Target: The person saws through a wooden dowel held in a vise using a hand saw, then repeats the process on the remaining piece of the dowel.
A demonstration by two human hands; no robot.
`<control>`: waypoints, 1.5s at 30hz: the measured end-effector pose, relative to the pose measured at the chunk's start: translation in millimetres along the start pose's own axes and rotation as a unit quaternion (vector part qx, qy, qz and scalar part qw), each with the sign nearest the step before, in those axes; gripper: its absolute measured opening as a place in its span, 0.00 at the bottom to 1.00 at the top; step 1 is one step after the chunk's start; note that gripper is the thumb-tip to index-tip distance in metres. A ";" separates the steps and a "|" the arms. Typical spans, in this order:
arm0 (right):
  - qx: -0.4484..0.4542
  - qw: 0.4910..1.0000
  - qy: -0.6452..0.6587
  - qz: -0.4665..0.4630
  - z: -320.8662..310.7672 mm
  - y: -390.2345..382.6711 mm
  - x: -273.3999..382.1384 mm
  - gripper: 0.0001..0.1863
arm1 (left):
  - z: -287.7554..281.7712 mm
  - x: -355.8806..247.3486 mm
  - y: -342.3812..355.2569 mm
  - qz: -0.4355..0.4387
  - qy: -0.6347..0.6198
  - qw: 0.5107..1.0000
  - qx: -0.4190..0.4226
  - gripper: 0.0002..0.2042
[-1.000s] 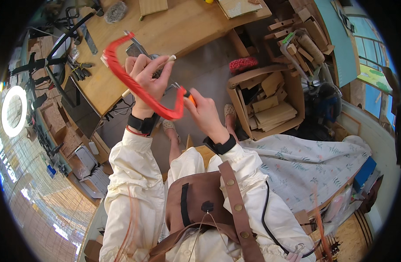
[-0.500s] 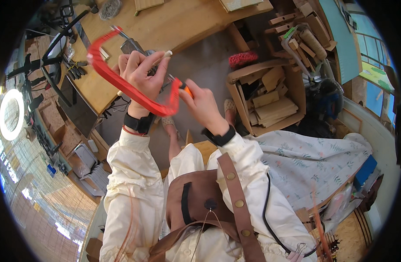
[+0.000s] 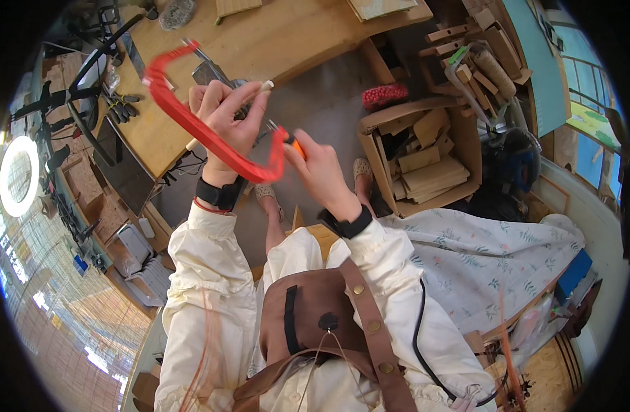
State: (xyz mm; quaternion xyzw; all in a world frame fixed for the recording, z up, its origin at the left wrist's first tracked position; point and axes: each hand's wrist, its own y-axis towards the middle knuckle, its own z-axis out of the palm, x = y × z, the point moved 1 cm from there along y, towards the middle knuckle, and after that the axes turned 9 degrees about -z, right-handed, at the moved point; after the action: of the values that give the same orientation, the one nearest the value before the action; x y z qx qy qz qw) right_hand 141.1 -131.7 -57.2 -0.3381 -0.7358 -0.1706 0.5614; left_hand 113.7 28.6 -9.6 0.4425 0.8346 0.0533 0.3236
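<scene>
My right hand (image 3: 322, 168) is closed round the black-and-orange handle of a coping saw. The saw's red C-shaped frame (image 3: 208, 137) loops to the left, past my left hand and wrist. Metal ends show at the frame's two tips; the blade between them is too thin or hidden to make out. My left hand (image 3: 226, 117) is closed in a pinch, with a small pale stick (image 3: 266, 85) poking out past the fingertips. Another pale end shows beside the left wrist, and I cannot tell if it is the same piece. A grey metal clamp-like tool (image 3: 206, 71) sits just beyond my left hand.
A wooden workbench (image 3: 308, 38) spans the far side, with pliers (image 3: 121, 106) and a coil of metal mesh (image 3: 177, 14) on it. At right stands a cardboard box (image 3: 373, 123) of wood offcuts beside a red patterned bundle (image 3: 385, 97). A floral cloth (image 3: 493, 254) covers something nearer me.
The saw has shifted slightly to the right along its line. My right hand moved with it a little, while the left hand keeps its pinch. The whole view has tilted slightly.
</scene>
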 end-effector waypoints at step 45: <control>0.019 0.999 0.045 0.010 -5.1 -10.1 -12.8 0.17 | 1.8 3.4 -0.7 0.003 0.003 1.000 -0.018 0.08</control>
State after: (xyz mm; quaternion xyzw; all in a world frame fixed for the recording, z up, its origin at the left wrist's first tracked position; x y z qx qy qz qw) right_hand 139.6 -146.0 -66.4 -0.3264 -0.7095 -0.1662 0.6020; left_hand 112.9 30.5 -13.0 0.4392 0.8329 0.0708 0.3291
